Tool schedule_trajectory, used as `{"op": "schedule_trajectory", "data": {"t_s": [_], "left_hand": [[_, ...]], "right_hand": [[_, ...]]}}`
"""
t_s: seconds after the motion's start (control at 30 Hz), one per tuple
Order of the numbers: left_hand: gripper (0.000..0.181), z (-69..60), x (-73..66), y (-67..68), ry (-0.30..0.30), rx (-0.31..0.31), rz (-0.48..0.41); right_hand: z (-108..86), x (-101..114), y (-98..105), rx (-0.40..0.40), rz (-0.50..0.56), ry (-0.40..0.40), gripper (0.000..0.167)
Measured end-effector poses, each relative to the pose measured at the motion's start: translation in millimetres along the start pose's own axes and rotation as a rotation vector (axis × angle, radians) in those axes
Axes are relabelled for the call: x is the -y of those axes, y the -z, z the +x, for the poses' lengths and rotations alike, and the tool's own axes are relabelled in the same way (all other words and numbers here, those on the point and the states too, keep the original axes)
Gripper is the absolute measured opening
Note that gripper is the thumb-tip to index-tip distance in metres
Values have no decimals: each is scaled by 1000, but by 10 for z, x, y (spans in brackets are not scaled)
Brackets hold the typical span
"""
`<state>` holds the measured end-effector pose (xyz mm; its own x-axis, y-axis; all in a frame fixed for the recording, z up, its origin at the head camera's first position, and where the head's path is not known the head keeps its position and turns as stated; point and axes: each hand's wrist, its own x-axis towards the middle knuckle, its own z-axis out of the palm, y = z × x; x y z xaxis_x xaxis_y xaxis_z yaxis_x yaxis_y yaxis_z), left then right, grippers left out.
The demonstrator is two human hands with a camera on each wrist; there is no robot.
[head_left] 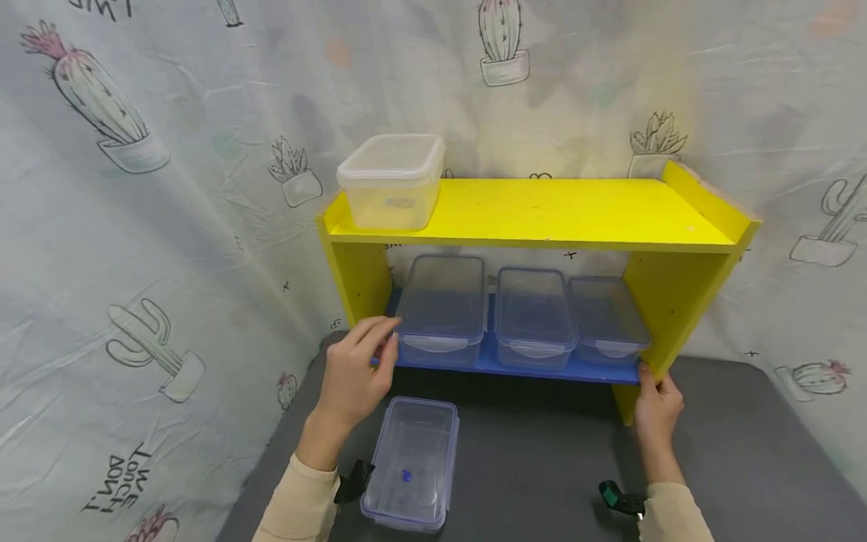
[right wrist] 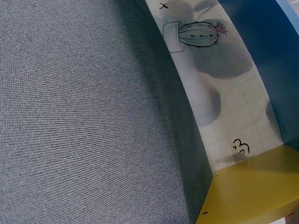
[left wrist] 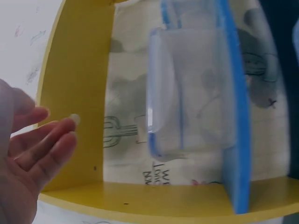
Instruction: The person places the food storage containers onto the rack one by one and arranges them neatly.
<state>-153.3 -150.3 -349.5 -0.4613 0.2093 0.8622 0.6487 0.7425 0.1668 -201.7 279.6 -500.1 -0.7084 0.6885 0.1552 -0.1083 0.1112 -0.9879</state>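
A yellow shelf unit [head_left: 542, 214] with a blue lower board [head_left: 488, 360] stands by the back wall. At its lower right corner, my right hand [head_left: 658, 414] grips the yellow side panel [head_left: 704, 297] beside the blue board's end. My left hand [head_left: 355, 376] is raised in front of the left side, fingers loosely bent and holding nothing. Close to its fingertips is a large clear lidded container [head_left: 443, 301] on the blue board. A medium container [head_left: 535, 309] and a smaller one [head_left: 606, 316] stand to the right of that. The right wrist view does not show the right hand clearly.
A clear container with a frosted lid [head_left: 393, 192] sits at the top shelf's left end. On the dark grey table [head_left: 542, 459], near the left forearm, lies another lidded container [head_left: 413, 444] with a small blue spot. A cactus-print sheet [head_left: 203, 248] covers the walls.
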Motion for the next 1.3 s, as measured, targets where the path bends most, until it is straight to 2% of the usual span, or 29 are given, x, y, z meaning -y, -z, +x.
{"op": "schedule_trajectory", "data": {"t_s": [0.13,0.37,0.6,0.87,1.0,1.07,1.17,1.23,1.3], "left_hand": [[22,-186,-26,-61,19,73,0],[20,-468,-6,-131,52,199,91],[22,-678,25,-190,162,333,108],[20,-900,105,-255,296,427,117],[23,-994,173,-323,318,415,150],[25,-1055,197,-342,335,400,161],[34,-1175,226,-355,415,411,138],[40,-1264,239,-362,517,429,113],[44,-1338,256,-374,642,456,102]], "right_hand": [[11,16,15,10,-15,8,19],[12,-20,-1,-1,-59,-2,20],[26,-33,-1,-2,-63,8,23],[33,-27,14,-13,-5,-13,15],[50,-21,40,-10,-11,-9,21],[52,-23,45,-7,-56,9,26],[44,-34,41,-5,-127,29,31],[36,-45,35,-4,-156,45,31],[31,-50,33,-6,-138,45,28]]}}
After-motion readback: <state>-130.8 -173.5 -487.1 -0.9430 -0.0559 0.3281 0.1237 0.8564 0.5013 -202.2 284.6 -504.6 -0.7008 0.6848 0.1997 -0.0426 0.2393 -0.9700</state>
